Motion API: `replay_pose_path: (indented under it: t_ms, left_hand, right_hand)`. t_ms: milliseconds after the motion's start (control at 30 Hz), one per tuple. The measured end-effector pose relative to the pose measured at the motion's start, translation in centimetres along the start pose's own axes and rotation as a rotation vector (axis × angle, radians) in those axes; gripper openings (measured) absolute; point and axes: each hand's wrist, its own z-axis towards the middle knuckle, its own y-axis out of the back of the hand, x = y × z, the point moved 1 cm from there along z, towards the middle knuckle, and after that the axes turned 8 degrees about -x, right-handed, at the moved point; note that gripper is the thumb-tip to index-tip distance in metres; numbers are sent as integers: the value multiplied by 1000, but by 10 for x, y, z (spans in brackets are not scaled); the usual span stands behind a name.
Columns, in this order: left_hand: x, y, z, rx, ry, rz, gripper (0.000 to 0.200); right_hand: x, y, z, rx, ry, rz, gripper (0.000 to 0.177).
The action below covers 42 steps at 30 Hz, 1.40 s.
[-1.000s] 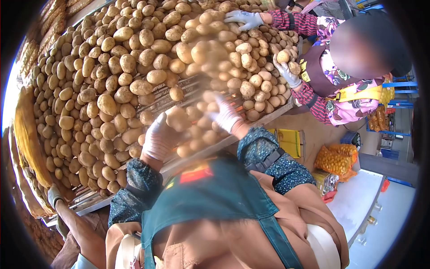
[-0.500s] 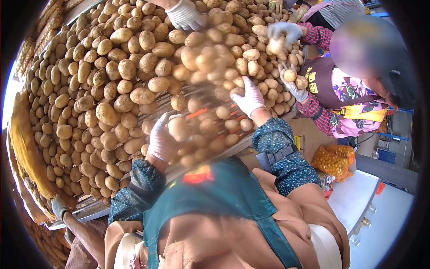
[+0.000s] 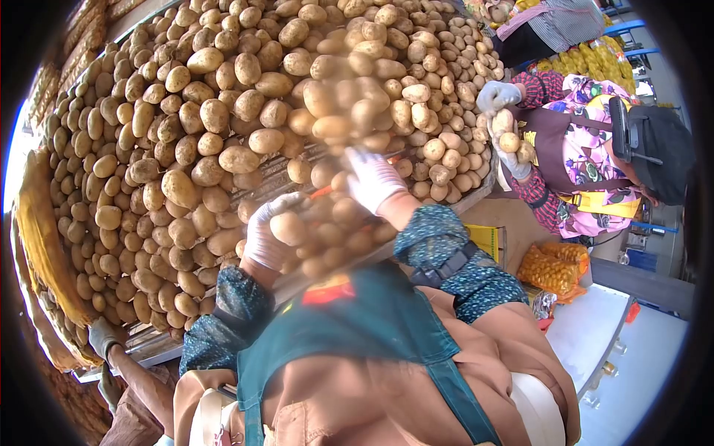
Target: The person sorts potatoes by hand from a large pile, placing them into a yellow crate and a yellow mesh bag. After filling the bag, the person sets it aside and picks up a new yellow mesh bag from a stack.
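A wide sorting table is heaped with tan potatoes that roll toward me; those close to my hands are blurred by motion. My left hand, in a white glove, curls around one potato at the table's near edge. My right hand, also gloved, lies palm down with fingers spread on the moving potatoes just right of it. The metal rollers show in a gap between the piles.
A co-worker in a floral top stands at the right, gloved hands holding potatoes. Another person's gloved hand rests on the edge at lower left. An orange mesh sack, a yellow crate and a white surface are at my right.
My right hand has drawn back left and toward me over the potatoes. My left hand has stayed put, curled on its potato. The co-worker's hands have pulled in toward their body.
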Motion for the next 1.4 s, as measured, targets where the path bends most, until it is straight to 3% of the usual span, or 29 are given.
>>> replay_pose_path:
  t_ms: [133, 367, 500, 533, 567, 633, 667, 767, 800, 900, 933, 967, 1033, 1133, 1233, 1267, 1367, 1400]
  left_hand:
    - [0, -2, -2, -6, 7, 13, 33]
    - [-3, -12, -16, -24, 29, -9, 33]
    - [-10, -33, -32, -43, 56, -7, 33]
    - [-11, -33, -32, -47, 64, -4, 33]
    - [-11, -32, -32, -53, 74, -1, 33]
    - [-12, -29, -30, -37, 104, -31, 35]
    - [-13, -30, -31, -43, 108, -33, 35]
    - [-12, -26, -21, -44, 91, -21, 35]
    - [-12, -24, -17, -41, 80, -12, 36]
    - [-13, -22, -13, 22, 141, -23, 36]
    - [-13, -21, -13, 10, 136, -23, 35]
    - [-12, -20, -12, 0, 130, -23, 35]
    - [-12, -21, -12, -32, 124, -26, 33]
    - [-14, -31, -20, -87, 123, -49, 30]
    - [-13, -29, -21, -110, 132, -64, 28]
    - [-11, -19, -16, -128, 135, -57, 27]
    - [-10, -14, -16, -161, 137, 7, 30]
    - [-10, -14, -17, -171, 134, 34, 32]
  right_hand:
    - [20, 2, 44, 534, -281, -156, 60]
    - [21, 23, 54, 497, -220, -188, 49]
    - [-12, 11, 25, 275, -187, 75, 45]
    - [-29, -3, 15, 107, -211, 296, 42]
    - [-30, 14, 10, 70, -261, 476, 42]
    - [-44, 16, -10, 125, -529, 1140, 43]
    - [-47, 22, -18, 177, -502, 1430, 47]
    - [-50, 36, -24, 14, -2, 654, 53]
    - [-47, 32, -25, 100, -352, 978, 61]
    - [-27, 44, -14, 147, -123, 781, 68]
    - [-9, 52, -15, 316, -247, 854, 69]
    - [-5, 35, -18, 248, -49, 780, 66]
    - [12, 29, -14, 177, 83, 355, 72]
    - [33, 23, -6, 108, -24, 212, 77]
    - [42, 21, 7, 188, 94, 199, 75]
    - [40, 8, 5, 98, 100, 270, 70]
    - [37, 2, 13, 119, 64, 389, 65]
    - [42, 7, 10, 45, -68, 589, 57]
